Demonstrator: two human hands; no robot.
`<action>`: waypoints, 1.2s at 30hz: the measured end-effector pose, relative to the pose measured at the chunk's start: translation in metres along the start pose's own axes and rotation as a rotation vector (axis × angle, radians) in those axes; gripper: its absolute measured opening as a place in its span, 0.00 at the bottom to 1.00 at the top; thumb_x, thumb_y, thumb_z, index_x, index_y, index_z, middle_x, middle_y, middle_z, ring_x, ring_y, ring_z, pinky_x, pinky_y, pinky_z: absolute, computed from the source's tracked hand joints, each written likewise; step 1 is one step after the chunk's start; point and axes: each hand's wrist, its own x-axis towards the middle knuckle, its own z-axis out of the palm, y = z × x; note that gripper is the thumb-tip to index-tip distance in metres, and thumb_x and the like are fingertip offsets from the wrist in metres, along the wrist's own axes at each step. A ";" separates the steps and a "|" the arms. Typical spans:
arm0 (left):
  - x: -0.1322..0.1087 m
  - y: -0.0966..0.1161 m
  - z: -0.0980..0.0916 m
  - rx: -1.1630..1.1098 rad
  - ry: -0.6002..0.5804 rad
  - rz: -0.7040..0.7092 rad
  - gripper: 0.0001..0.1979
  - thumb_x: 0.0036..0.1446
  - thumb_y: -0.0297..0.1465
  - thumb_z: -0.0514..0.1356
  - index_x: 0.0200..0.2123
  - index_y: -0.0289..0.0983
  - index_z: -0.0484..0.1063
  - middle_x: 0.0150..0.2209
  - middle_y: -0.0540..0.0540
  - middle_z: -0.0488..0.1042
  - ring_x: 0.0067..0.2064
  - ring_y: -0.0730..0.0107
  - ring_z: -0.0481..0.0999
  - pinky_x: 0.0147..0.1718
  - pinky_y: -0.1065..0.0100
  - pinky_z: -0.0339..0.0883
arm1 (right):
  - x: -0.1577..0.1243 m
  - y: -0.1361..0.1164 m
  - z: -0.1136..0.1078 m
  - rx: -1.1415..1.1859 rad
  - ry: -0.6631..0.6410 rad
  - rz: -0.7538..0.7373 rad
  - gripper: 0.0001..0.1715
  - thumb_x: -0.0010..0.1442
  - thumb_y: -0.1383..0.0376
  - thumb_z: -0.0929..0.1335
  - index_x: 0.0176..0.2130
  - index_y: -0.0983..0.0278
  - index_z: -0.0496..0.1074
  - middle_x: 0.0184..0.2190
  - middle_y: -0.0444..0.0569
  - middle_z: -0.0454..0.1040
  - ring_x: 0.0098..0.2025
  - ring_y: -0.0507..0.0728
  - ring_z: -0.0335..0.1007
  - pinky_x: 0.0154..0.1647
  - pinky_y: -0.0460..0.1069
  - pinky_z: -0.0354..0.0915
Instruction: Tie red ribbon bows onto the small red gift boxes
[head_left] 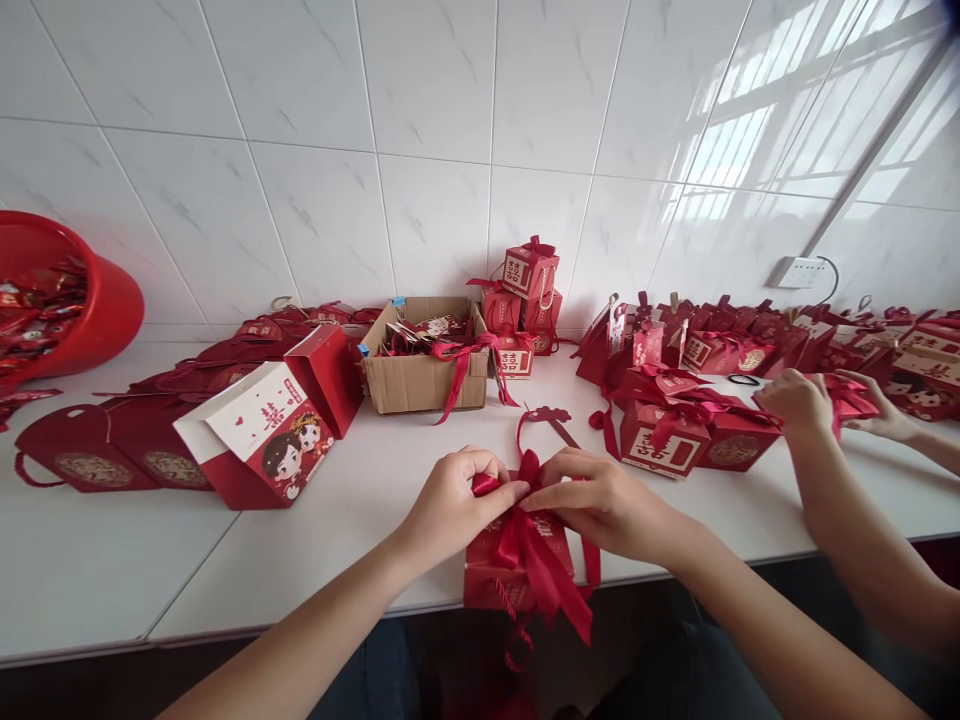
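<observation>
One red box [484, 585] sits at the front edge of the white table [315, 570], probably to keep it within easy reach. Left hand [461, 500]: thumb and fingers pinched together on the red ribbon [551, 580], apparently to hold a loop. Right hand [600, 500]: fingertips closed on the same ribbon, meeting the left thumb above the box top, seemingly to keep the bow centred. Ribbon tails hang loose down the near side. Behind, a cardboard carton [409, 387] stands near the tiled wall [427, 215], likely to leave working room.
</observation>
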 end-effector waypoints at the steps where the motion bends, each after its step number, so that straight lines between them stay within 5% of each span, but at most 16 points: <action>1: 0.000 -0.001 -0.001 -0.006 -0.007 0.001 0.16 0.54 0.37 0.60 0.20 0.37 0.61 0.30 0.49 0.72 0.35 0.67 0.71 0.37 0.67 0.63 | -0.001 0.000 0.001 0.046 0.033 0.025 0.14 0.64 0.70 0.62 0.45 0.60 0.74 0.36 0.51 0.73 0.37 0.54 0.68 0.36 0.49 0.66; 11: -0.004 0.004 -0.004 -0.095 -0.017 -0.040 0.13 0.54 0.39 0.61 0.23 0.37 0.67 0.29 0.48 0.72 0.33 0.67 0.71 0.37 0.66 0.64 | -0.005 -0.005 0.009 0.208 0.216 0.293 0.03 0.60 0.67 0.67 0.36 0.62 0.72 0.33 0.48 0.76 0.35 0.54 0.71 0.37 0.50 0.68; 22: -0.005 0.000 -0.004 -0.059 -0.033 0.002 0.14 0.53 0.37 0.61 0.20 0.37 0.66 0.30 0.48 0.72 0.36 0.66 0.71 0.42 0.65 0.64 | -0.012 -0.001 0.016 0.058 0.342 0.139 0.05 0.59 0.71 0.67 0.34 0.62 0.74 0.28 0.48 0.76 0.32 0.55 0.67 0.32 0.50 0.66; 36: -0.005 -0.004 0.000 -0.157 -0.013 -0.025 0.16 0.51 0.35 0.63 0.18 0.37 0.62 0.29 0.48 0.72 0.41 0.63 0.73 0.43 0.63 0.65 | -0.019 0.002 0.021 -0.037 0.395 0.218 0.06 0.60 0.69 0.66 0.31 0.62 0.70 0.26 0.47 0.73 0.31 0.56 0.67 0.31 0.50 0.64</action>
